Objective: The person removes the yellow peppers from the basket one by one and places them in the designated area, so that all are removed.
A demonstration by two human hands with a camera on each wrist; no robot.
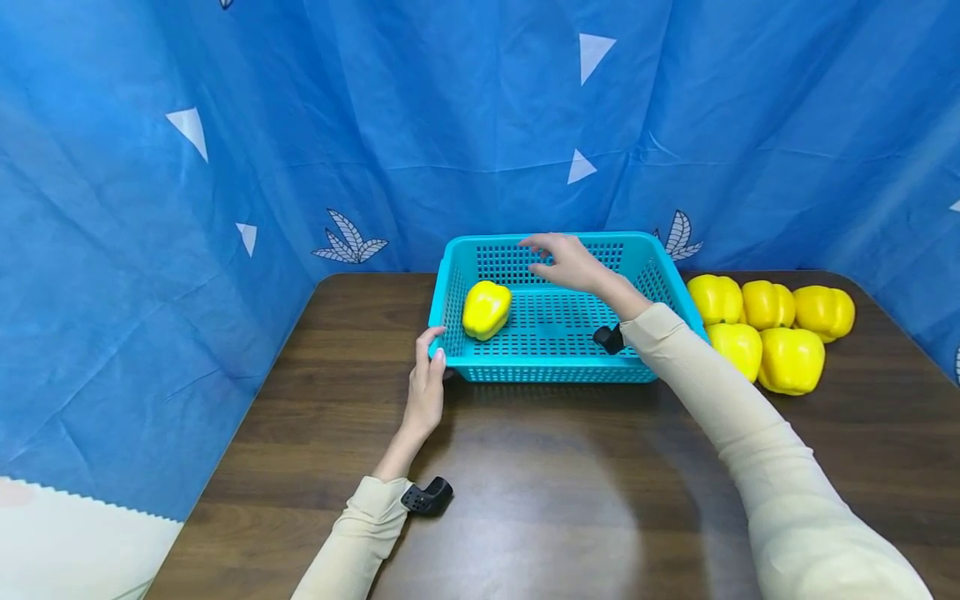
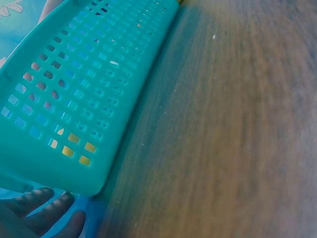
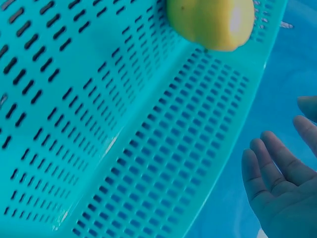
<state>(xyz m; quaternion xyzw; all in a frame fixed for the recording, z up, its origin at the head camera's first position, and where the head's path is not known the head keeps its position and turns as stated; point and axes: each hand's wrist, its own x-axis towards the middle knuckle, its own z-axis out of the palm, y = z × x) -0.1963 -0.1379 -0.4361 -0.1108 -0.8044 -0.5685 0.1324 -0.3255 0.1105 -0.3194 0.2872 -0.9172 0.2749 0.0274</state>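
Note:
A turquoise plastic basket [image 1: 555, 373] with slotted walls stands at the back of the table. One yellow bell pepper [image 1: 487, 310] sits inside, at the basket's left end; the right wrist view also shows this pepper [image 3: 213, 22]. My left hand [image 1: 426, 396] holds the basket's front left corner; in the left wrist view its fingers [image 2: 37, 206] lie by the end wall. Over the basket is my right hand [image 1: 570, 262], its fingers loosely bent and holding nothing. Several yellow bell peppers [image 1: 792, 360] lie grouped beside the basket's right end.
The brown wooden table [image 1: 525, 492] extends in front of the basket. A blue patterned curtain [image 1: 450, 108] hangs close behind the basket and along the left side. Both wrists wear a small black device [image 1: 427, 497].

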